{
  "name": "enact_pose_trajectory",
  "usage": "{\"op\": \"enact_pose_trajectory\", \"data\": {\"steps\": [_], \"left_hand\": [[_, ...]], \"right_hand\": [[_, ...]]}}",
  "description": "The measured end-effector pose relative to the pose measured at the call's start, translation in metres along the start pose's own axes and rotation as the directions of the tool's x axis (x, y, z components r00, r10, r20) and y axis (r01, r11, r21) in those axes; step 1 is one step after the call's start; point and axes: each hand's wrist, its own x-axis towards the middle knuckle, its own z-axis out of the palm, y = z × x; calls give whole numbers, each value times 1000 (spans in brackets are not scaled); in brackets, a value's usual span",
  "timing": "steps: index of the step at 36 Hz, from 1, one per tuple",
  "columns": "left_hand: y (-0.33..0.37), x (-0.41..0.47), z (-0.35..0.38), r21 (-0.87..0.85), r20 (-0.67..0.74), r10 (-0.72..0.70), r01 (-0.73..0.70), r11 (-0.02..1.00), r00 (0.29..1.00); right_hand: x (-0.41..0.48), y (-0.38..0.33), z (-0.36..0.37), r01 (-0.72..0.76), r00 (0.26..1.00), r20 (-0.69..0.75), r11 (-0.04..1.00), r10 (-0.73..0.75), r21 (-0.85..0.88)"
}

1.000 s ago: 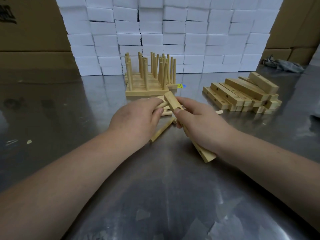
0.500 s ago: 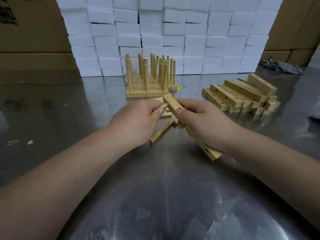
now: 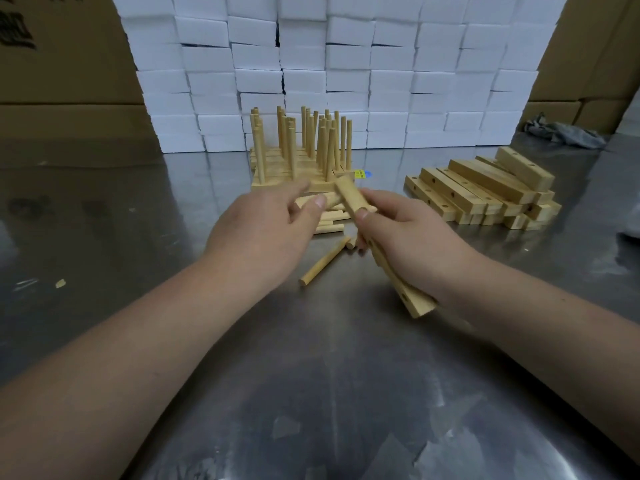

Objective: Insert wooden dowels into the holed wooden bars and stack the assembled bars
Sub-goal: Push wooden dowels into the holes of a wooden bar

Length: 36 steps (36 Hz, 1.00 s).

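A: Entry, left side first. State of the left hand (image 3: 263, 230)?

B: Fingers reach forward over the loose dowels (image 3: 329, 221) on the bench (image 3: 311, 393), and the thumb lies on one dowel's end. The fingertips are blurred, so I cannot tell whether it pinches that dowel or only touches it.

A: Centre?

B: A single dowel (image 3: 325, 262) lies flat on the near side of the heap, between the two hands. Behind is the assembled stack (image 3: 273, 176), with dowels standing upright from it.

A: The bar in work?

B: The holed bar (image 3: 350, 199) is clear of the bench. The right hand (image 3: 412, 247) grips it round the middle, thumb on top. Its long axis runs from far-left, raised, to near-right, lowered. Holes show on its left-facing side near the low end.

A: Key relation?

B: The holed face points toward the left hand, which is the nearer hand to the dowels. Judgement: a dowel must enter rightward, square to that axis.

A: Far right?

B: A pile of unfilled bars (image 3: 485, 195), well apart from the hands. Containers: white boxes (image 3: 346, 64) stacked behind, closed, contents unseen.
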Motion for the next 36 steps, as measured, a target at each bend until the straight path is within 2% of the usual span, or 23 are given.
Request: {"op": "enact_pose_trajectory", "data": {"steps": [3, 6, 11, 16, 22, 25, 30, 36], "left_hand": [[-3, 3, -2, 57, -97, 2, 3, 998, 995], [-3, 2, 2, 86, -73, 10, -4, 996, 997], [-4, 1, 2, 169, -40, 48, -41, 985, 998], [-3, 2, -2, 236, -37, 113, -101, 967, 993], [-1, -1, -2, 124, -40, 180, -174, 977, 983], [-3, -1, 0, 31, -34, 121, -120, 992, 992], [-7, 1, 5, -65, 60, 5, -1, 998, 998], [-6, 4, 5, -143, 6, -17, 18, 990, 1000]], "right_hand": [[3, 1, -5, -96, 990, -92, 991, 104, 89], [5, 2, -9, -152, 981, -106, 981, 165, 122], [1, 1, -4, -134, 991, 12, 979, 133, 152], [-2, -3, -5, -105, 994, 26, 978, 102, 178], [-4, -2, -8, -92, 996, 34, 983, 87, 162], [-5, -1, -6, -63, 998, 14, 990, 62, 125], [-4, 3, -3, -45, 999, -2, 992, 45, 122], [-4, 3, 2, -45, 998, -25, 987, 50, 155]]}}
